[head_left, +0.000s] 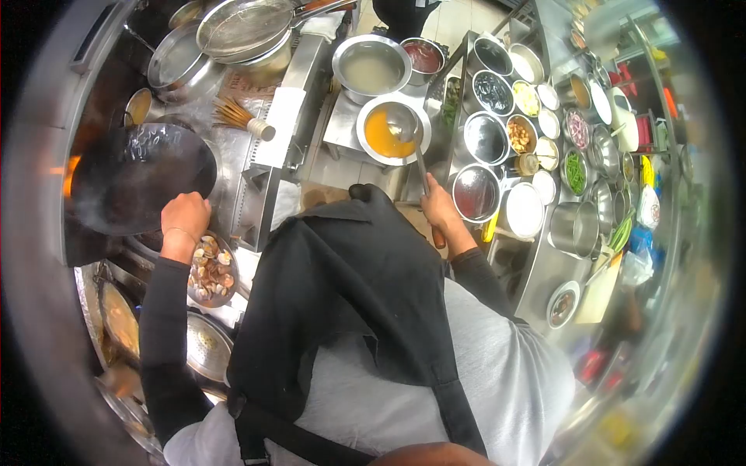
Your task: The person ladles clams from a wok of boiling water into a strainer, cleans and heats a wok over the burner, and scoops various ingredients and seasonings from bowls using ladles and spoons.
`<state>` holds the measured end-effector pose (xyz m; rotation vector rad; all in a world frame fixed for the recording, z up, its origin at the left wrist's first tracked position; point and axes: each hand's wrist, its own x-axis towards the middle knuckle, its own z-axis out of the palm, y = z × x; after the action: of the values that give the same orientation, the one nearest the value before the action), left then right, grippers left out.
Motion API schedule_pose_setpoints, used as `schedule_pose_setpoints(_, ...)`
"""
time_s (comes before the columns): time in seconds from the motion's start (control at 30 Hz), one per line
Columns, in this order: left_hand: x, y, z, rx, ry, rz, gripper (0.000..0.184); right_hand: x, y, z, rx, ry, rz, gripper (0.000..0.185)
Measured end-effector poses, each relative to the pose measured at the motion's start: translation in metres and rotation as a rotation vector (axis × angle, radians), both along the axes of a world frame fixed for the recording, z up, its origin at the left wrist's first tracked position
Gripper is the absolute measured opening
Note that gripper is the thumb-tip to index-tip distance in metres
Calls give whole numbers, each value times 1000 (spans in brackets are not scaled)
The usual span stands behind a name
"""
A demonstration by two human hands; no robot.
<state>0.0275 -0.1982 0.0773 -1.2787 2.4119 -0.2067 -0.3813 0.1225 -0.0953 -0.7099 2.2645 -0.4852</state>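
My left hand (186, 217) is closed at the near right edge of a dark wok (136, 175) on the stove; the part it grips is hidden under the fingers. Below that wrist sits a bowl of clams (211, 270). My right hand (441, 208) is wrapped round the long handle of a ladle (421, 161), and the handle's brown end sticks out beneath the fist. The ladle's head lies in a metal bowl (365, 153) of yellow-orange liquid, tilted over its right side.
A pot of cloudy liquid (371, 68) and a pot of red sauce (423, 58) stand behind. A bamboo brush (247, 120) lies beside the wok. On the right, a counter holds several ingredient containers (521, 133). Flame (70, 177) glows left of the wok. A person's dark clothing (400, 17) shows at the top.
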Motion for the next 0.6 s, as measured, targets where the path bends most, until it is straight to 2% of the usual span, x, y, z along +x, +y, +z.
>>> schedule_pose_setpoints(0.07,7,4,-6,-5,16,31,35,-1,5,-14,-36,61,51,70)
schedule_pose_setpoints(0.13,18,10,-19,-91,119,69,38,4,0,8,-69,-160,-135,71)
schedule_pose_setpoints(0.17,24,13,-28,-91,119,75,38,1,2,1,-69,-160,-129,71)
schedule_pose_setpoints(0.23,40,19,-53,-153,235,149,41,-9,8,-11,-259,-611,-402,74)
schedule_pose_setpoints(0.37,74,33,-94,-284,437,227,46,-17,9,11,-407,-855,-564,74)
schedule_pose_setpoints(0.47,95,22,-116,-373,610,233,46,-15,-5,51,-395,-907,-380,71)
schedule_pose_setpoints(0.6,96,-7,-124,-356,603,375,47,8,-59,109,-347,-908,-123,71)
